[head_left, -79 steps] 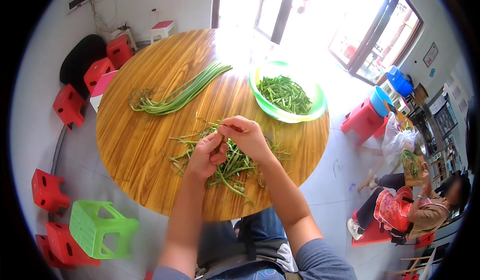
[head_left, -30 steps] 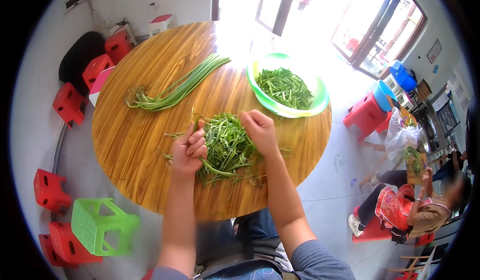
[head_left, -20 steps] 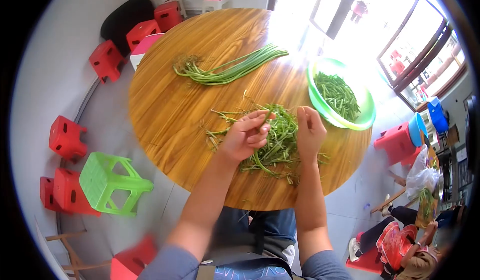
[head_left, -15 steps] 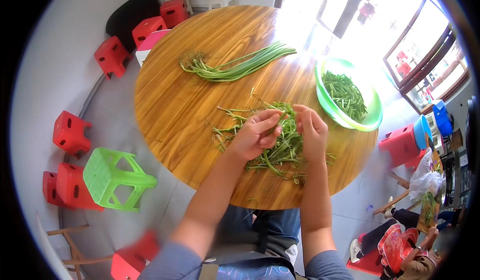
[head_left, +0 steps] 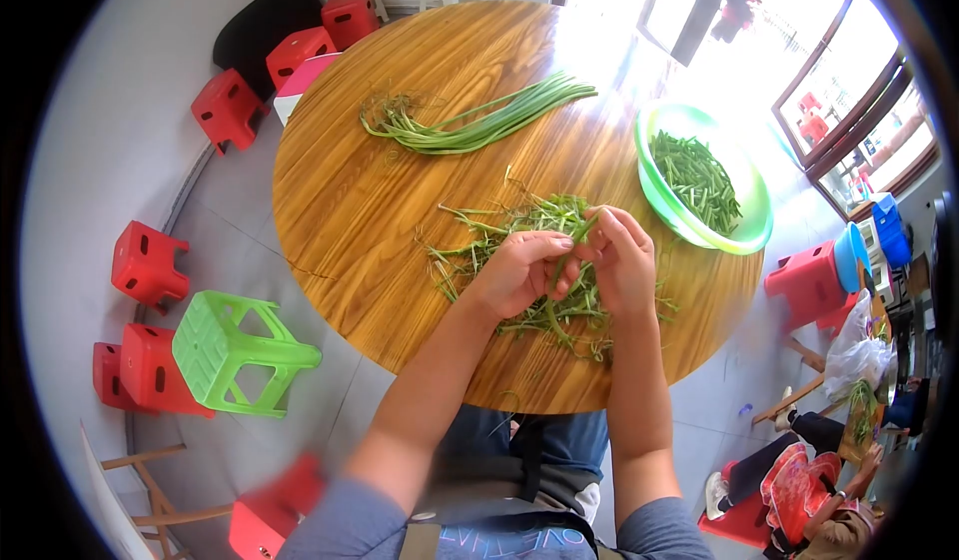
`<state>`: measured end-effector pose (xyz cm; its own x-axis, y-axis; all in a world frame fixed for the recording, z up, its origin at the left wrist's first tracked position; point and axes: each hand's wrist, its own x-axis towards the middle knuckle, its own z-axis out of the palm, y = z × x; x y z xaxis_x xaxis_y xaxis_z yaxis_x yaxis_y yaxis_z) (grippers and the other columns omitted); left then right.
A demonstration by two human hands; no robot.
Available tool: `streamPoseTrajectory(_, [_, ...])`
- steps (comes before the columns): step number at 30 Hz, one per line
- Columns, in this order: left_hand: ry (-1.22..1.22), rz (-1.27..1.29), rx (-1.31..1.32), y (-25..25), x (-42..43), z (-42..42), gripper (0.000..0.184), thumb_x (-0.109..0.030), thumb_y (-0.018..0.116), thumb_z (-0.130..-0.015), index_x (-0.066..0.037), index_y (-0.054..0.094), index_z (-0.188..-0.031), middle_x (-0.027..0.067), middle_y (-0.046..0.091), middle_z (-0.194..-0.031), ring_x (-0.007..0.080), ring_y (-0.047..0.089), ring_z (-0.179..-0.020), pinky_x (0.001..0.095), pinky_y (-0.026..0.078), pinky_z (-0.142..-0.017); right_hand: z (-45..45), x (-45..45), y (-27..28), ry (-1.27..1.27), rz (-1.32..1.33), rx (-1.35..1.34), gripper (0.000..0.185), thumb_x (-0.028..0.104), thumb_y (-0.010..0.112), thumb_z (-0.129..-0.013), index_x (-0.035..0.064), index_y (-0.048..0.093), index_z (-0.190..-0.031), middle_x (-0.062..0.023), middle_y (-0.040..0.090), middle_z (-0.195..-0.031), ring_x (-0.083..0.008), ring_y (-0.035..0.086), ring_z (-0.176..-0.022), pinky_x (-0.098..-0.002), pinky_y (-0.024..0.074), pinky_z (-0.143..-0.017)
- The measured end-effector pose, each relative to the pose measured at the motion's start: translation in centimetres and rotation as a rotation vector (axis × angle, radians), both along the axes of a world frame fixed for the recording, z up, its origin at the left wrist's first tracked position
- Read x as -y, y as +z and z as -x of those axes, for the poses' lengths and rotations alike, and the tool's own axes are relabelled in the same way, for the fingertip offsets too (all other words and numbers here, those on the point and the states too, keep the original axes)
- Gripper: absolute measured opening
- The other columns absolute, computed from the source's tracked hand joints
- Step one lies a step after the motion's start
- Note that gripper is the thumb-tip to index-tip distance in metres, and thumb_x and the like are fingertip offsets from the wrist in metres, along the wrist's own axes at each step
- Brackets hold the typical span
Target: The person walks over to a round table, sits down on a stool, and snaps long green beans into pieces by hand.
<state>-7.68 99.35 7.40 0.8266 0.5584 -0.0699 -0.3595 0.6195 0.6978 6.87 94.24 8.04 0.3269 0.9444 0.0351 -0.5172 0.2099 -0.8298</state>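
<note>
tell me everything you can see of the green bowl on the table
The bowl is wide, round and smooth, with a light green rim and a paler, almost white inside; it looks like plastic. It stands upright on the wooden table, near the right edge. A heap of cut green pieces lies inside, leaving some of the inner wall bare. Glare washes out part of its far side. Neither hand touches it; the right hand is the nearer one.
</note>
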Motion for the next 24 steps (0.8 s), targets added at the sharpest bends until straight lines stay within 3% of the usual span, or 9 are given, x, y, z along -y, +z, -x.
streamPoseTrajectory(7, [0.072,-0.054,-0.082,-0.3,-0.2,0.2,0.018,-0.014,0.050,-0.087,0.001,0.060,-0.087,0.0027,0.056,-0.065,0.0096,0.051,-0.052,0.0214,0.041,-0.048,0.3,-0.2,0.0,-0.001,0.028,0.007,0.020,0.013,0.055,-0.089,-0.0032,0.062,-0.098,0.0019,0.050,-0.069,-0.0055,0.040,-0.058,-0.0174,0.0311,-0.051])
streamPoseTrajectory(10, [0.100,-0.052,-0.123,-0.4,-0.2,0.0,0.018,-0.013,0.051,-0.087,0.002,0.060,-0.083,0.0041,0.056,-0.063,0.0102,0.051,-0.051,0.0217,0.040,-0.045,-0.2,-0.2,-0.5,-0.014,0.000,0.195,0.014,0.008,0.058,-0.086,-0.0022,0.064,-0.095,-0.0003,0.053,-0.075,-0.0061,0.047,-0.061,-0.0188,0.0364,-0.052])
streamPoseTrajectory(13, [0.143,-0.033,-0.142,-1.1,-0.3,-0.2,0.018,-0.012,0.051,-0.086,0.002,0.060,-0.079,0.0053,0.056,-0.063,0.0108,0.050,-0.049,0.0223,0.039,-0.043,0.8,0.0,0.1,-0.256,-0.330,0.944,0.010,0.002,0.061,-0.082,-0.0013,0.065,-0.091,-0.0037,0.055,-0.079,-0.0088,0.054,-0.066,-0.0214,0.0429,-0.056])
streamPoseTrajectory(16, [0.176,-0.071,-0.173,-1.9,-0.5,-0.3,0.017,-0.011,0.051,-0.085,0.001,0.059,-0.076,0.0060,0.056,-0.062,0.0114,0.050,-0.048,0.0230,0.038,-0.041,1.9,0.6,0.5,-0.184,-0.290,1.091,0.013,-0.003,0.063,-0.076,-0.0013,0.065,-0.088,-0.0073,0.056,-0.083,-0.0138,0.059,-0.071,-0.0255,0.0472,-0.060])
streamPoseTrajectory(17, [0.179,-0.096,-0.186,-2.0,-0.5,-0.4,0.017,-0.011,0.051,-0.085,0.001,0.058,-0.075,0.0063,0.055,-0.062,0.0116,0.050,-0.047,0.0233,0.038,-0.041,1.2,0.1,-0.7,-0.220,-0.373,1.192,0.018,-0.004,0.064,-0.071,0.0005,0.065,-0.088,-0.0074,0.056,-0.082,-0.0188,0.058,-0.071,-0.0283,0.0472,-0.061])
streamPoseTrajectory(20, [0.207,-0.101,-0.164,-2.7,-0.5,-0.7,0.016,-0.010,0.050,-0.085,0.000,0.058,-0.075,0.0065,0.055,-0.061,0.0120,0.049,-0.046,0.0224,0.037,-0.040,1.4,0.4,0.3,-0.271,-0.442,1.399,0.022,-0.004,0.065,-0.068,0.0026,0.065,-0.089,-0.0069,0.055,-0.082,-0.0226,0.057,-0.075,-0.0307,0.0470,-0.064])
streamPoseTrajectory(24, [0.159,0.059,-0.139,-1.6,-0.4,-0.6,0.016,-0.012,0.050,-0.086,0.000,0.057,-0.078,0.0055,0.054,-0.061,0.0112,0.048,-0.046,0.0215,0.035,-0.040,1.2,0.3,0.2,-0.388,-0.378,1.374,0.021,-0.002,0.066,-0.069,0.0036,0.065,-0.089,-0.0064,0.055,-0.082,-0.0233,0.055,-0.076,-0.0306,0.0462,-0.065])
